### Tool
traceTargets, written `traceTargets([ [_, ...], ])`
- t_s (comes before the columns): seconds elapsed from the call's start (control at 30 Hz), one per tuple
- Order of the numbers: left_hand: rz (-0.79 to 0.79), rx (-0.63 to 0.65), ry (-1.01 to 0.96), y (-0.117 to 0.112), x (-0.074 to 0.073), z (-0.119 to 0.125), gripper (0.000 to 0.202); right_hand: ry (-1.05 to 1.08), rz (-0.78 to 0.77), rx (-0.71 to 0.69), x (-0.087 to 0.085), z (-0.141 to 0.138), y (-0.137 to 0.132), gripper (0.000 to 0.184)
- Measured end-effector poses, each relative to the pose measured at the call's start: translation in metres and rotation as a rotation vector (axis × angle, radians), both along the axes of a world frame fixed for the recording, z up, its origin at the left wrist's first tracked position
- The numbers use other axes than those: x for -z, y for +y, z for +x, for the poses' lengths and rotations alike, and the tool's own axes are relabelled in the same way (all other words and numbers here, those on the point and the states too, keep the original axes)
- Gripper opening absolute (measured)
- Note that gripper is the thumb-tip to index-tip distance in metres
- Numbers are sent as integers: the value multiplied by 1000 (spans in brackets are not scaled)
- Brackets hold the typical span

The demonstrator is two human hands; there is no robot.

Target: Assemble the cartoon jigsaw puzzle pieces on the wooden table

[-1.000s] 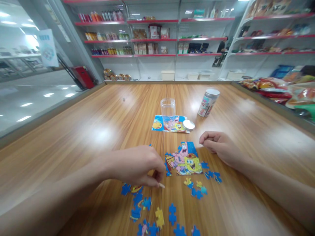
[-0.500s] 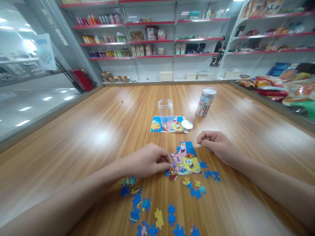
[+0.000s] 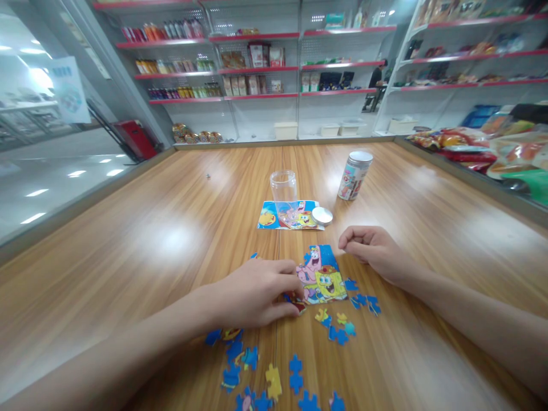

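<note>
A partly joined jigsaw puzzle (image 3: 324, 277) with cartoon figures lies flat on the table. At its lower left edge, my left hand (image 3: 261, 291) has thumb and fingers closed around a dark red puzzle piece (image 3: 300, 307), which they partly cover. My right hand (image 3: 371, 248) rests to the right of the puzzle, fingers curled in, with nothing visible in them. Loose blue pieces (image 3: 371, 305) lie beside the puzzle's right edge. Below it are yellow and blue pieces (image 3: 340, 334). More loose pieces (image 3: 233, 374) are spread near my left forearm, and a blue bit shows behind my left hand.
Beyond the puzzle, a clear jar (image 3: 283, 185) stands on a printed picture sheet (image 3: 266, 220), with a silver lid (image 3: 322, 216) at the sheet's right end. A labelled can (image 3: 354, 176) stands farther right. Snack bags (image 3: 466, 151) lie past the table's right edge; stocked shelves line the back.
My left hand has moved slightly down and its fingers have come over the puzzle's lower left edge, at the dark red piece. A blue bit now shows behind it. My right hand stays curled.
</note>
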State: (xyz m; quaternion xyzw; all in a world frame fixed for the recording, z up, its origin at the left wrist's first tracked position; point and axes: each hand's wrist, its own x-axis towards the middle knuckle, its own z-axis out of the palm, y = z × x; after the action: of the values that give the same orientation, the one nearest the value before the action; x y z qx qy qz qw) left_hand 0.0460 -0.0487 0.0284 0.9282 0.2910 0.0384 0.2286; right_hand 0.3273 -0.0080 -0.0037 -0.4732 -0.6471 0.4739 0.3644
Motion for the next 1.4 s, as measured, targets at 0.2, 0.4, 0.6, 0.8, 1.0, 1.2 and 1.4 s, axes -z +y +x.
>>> traceTargets([
  [0.2,89,34,16,0,-4,-2,21,-16,17,3,0,-1,0,11],
  [0.4,149,-45,90,-2,-3,0,37,-68,83,-54,4,1,0,12],
  [0.6,130,-27,103,-7,0,7,14,-157,154,-137,9,1,-3,14],
  [0.8,211,-87,124,-5,1,5,19,-234,206,-222,5,-3,-10,15],
  [1.0,233,-91,140,-3,1,3,29,-235,210,-219,7,-3,-9,15],
  [1.2,209,-82,83,-2,4,1,20,-227,212,-222,7,-3,-10,14],
  [1.4,235,-22,-1,-4,10,1,17,-243,213,-217,9,-4,-10,15],
])
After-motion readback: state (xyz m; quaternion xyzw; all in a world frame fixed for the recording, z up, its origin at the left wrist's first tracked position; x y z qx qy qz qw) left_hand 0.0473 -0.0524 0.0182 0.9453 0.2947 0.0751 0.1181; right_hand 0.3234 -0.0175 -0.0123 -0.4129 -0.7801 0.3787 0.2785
